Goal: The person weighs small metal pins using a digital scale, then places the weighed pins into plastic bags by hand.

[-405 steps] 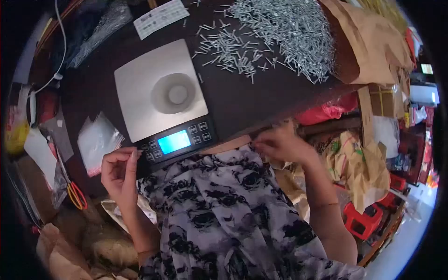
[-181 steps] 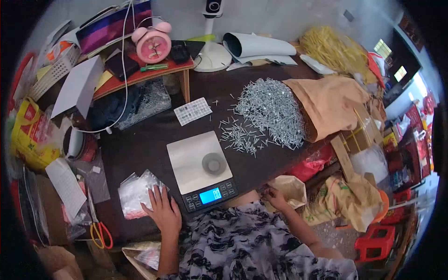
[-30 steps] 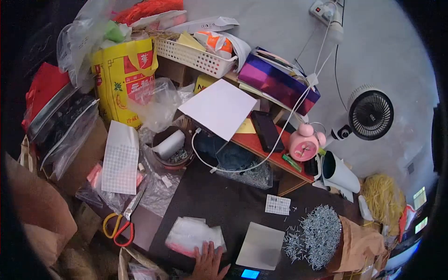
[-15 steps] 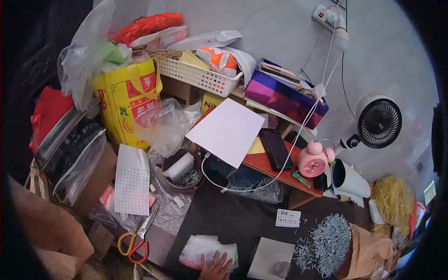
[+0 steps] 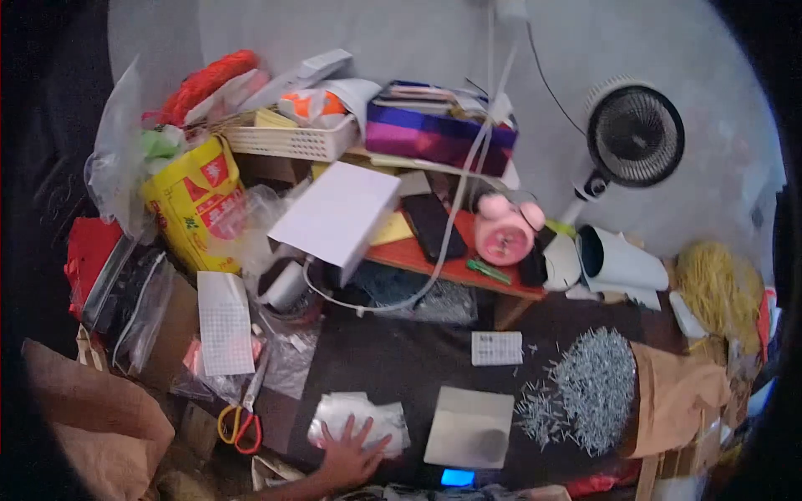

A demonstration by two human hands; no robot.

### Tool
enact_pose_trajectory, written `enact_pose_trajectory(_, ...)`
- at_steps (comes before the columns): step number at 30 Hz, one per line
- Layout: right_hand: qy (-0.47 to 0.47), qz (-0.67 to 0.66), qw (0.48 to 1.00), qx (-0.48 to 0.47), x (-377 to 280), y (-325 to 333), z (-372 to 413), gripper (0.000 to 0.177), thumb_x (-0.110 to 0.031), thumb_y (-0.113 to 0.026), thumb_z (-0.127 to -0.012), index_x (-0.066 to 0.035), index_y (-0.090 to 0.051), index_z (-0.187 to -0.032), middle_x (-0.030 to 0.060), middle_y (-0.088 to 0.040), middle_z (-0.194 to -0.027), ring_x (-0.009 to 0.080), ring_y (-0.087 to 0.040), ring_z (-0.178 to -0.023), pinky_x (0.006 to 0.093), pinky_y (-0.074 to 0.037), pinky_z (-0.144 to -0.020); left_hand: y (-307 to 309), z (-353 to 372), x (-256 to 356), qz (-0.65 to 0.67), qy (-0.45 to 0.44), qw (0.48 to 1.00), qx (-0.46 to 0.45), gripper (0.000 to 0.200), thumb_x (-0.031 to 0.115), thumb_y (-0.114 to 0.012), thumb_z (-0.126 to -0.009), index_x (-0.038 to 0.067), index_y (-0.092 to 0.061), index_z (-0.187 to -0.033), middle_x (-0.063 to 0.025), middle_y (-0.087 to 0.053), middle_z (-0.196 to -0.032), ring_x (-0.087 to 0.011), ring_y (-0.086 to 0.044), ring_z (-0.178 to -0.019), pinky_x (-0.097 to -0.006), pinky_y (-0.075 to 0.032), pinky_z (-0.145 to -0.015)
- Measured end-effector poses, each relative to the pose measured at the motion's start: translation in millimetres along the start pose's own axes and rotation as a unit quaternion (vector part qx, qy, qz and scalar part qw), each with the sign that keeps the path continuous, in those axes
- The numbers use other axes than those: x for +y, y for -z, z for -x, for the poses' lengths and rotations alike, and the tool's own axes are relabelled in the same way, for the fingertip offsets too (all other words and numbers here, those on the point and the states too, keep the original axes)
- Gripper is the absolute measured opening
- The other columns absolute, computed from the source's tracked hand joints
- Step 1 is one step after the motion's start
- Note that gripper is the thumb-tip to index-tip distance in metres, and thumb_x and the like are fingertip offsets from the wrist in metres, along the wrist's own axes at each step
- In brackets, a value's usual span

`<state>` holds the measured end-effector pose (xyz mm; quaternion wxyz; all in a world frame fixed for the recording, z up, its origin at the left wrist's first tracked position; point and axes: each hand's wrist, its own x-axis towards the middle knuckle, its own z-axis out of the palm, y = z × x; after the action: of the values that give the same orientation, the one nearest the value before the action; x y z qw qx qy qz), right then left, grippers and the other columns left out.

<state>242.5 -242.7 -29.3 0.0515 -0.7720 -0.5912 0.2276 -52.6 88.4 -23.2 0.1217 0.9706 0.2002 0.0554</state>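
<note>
My left hand (image 5: 352,453) lies with its fingers spread on a stack of clear plastic bags (image 5: 380,422) near the front of the dark table. To the right of the bags is a flat, square, greyish plate (image 5: 469,426). Farther right a large heap of small metal screws or nails (image 5: 595,388) spreads over the table, with a small white gridded card (image 5: 496,348) at its upper left. My right hand is out of view.
Scissors (image 5: 241,424) with red and yellow handles lie at the left. Behind stand a red shelf (image 5: 501,280), a pink alarm clock (image 5: 505,238), a white box (image 5: 334,209) and a fan (image 5: 635,135). Brown paper (image 5: 677,401) lies right of the heap.
The view has shifted, showing more of the front edge and a small blue-lit rectangle there. More of my left hand and its forearm now shows, the fingers still spread on the bags.
</note>
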Motion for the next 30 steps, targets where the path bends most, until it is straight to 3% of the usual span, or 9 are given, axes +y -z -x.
enact_pose_trajectory(4,0.078,0.080,0.991,-0.079,58,-55,69,0.035,-0.023,-0.059,-0.080,-0.008,-0.059,-0.112,0.0172,-0.052,-0.127,0.0340,-0.050,-0.115,0.0446,-0.040,-0.095,3,-4,-7,-0.037,-0.049,0.995,-0.080,0.044,0.046,-0.046,-0.091,0.031,-0.051,-0.132,-0.0165,-0.033,-0.146,-0.0444,-0.027,-0.134,-0.0809,-0.007,-0.092)
enact_pose_trajectory(10,0.262,0.023,0.962,-0.076,47,25,16,0.050,-0.034,-0.051,-0.090,-0.014,-0.045,-0.135,0.0083,-0.039,-0.144,0.0220,-0.035,-0.134,0.0399,-0.035,-0.100,10,-15,3,-0.045,-0.048,0.995,-0.080,0.047,0.036,-0.053,-0.089,0.026,-0.048,-0.135,-0.0149,-0.035,-0.145,-0.0407,-0.027,-0.135,-0.0730,-0.011,-0.099)
enact_pose_trajectory(13,0.301,-0.014,0.954,-0.009,60,34,8,0.054,-0.038,-0.046,-0.093,-0.014,-0.037,-0.141,0.0056,-0.030,-0.150,0.0217,-0.027,-0.139,0.0428,-0.030,-0.105,12,-26,6,-0.037,-0.060,0.993,-0.093,0.048,0.033,-0.052,-0.088,0.021,-0.049,-0.134,-0.0182,-0.030,-0.147,-0.0439,-0.024,-0.135,-0.0726,-0.010,-0.099)
enact_pose_trajectory(19,0.271,-0.035,0.959,-0.068,63,34,3,0.062,-0.039,-0.053,-0.089,-0.017,-0.033,-0.143,0.0045,-0.023,-0.153,0.0244,-0.022,-0.141,0.0476,-0.024,-0.109,9,-28,4,-0.035,-0.051,0.992,-0.111,0.049,0.035,-0.055,-0.084,0.023,-0.052,-0.131,-0.0174,-0.036,-0.142,-0.0439,-0.027,-0.134,-0.0744,-0.011,-0.097)
enact_pose_trajectory(22,0.299,0.269,0.885,-0.236,36,94,-9,0.074,-0.040,-0.060,-0.081,-0.019,-0.030,-0.145,0.0052,-0.023,-0.153,0.0273,-0.022,-0.141,0.0512,-0.023,-0.109,9,-27,3,-0.038,-0.049,0.992,-0.114,0.049,0.038,-0.058,-0.083,0.024,-0.054,-0.130,-0.0166,-0.039,-0.140,-0.0429,-0.029,-0.132,-0.0750,-0.013,-0.096)
enact_pose_trajectory(25,0.230,0.132,0.911,-0.316,32,90,-16,0.081,-0.057,-0.050,-0.090,-0.020,-0.011,-0.150,0.0063,0.003,-0.157,0.0286,-0.006,-0.144,0.0506,-0.013,-0.113,9,-25,3,-0.071,-0.049,0.987,-0.133,0.051,0.043,-0.058,-0.083,0.030,-0.050,-0.132,-0.0125,-0.040,-0.139,-0.0401,-0.038,-0.127,-0.0759,-0.021,-0.093)
enact_pose_trajectory(27,0.073,-0.285,0.910,-0.294,43,64,-9,0.073,-0.038,-0.055,-0.092,-0.019,-0.014,-0.150,0.0077,-0.012,-0.155,0.0318,-0.026,-0.137,0.0469,-0.030,-0.105,1,-12,-11,-0.061,-0.082,0.981,-0.164,0.050,0.050,-0.053,-0.088,0.034,-0.047,-0.134,-0.0129,-0.032,-0.146,-0.0412,-0.027,-0.134,-0.0786,-0.019,-0.091)
enact_pose_trajectory(28,-0.018,-0.480,0.837,-0.264,49,49,-1,0.071,-0.029,-0.057,-0.093,-0.018,-0.016,-0.150,0.0084,-0.019,-0.154,0.0334,-0.037,-0.133,0.0450,-0.039,-0.101,-4,-6,-21,-0.054,-0.091,0.979,-0.173,0.050,0.051,-0.052,-0.088,0.035,-0.046,-0.135,-0.0118,-0.031,-0.146,-0.0404,-0.026,-0.135,-0.0789,-0.019,-0.091)
enact_pose_trajectory(30,0.069,-0.448,0.872,-0.184,65,13,14,0.072,-0.020,-0.058,-0.092,-0.016,-0.015,-0.149,0.0107,-0.022,-0.153,0.0339,-0.040,-0.130,0.0433,-0.045,-0.094,-13,4,-37,-0.040,-0.109,0.975,-0.191,0.049,0.052,-0.051,-0.088,0.037,-0.046,-0.135,-0.0097,-0.028,-0.148,-0.0389,-0.025,-0.136,-0.0794,-0.020,-0.091)
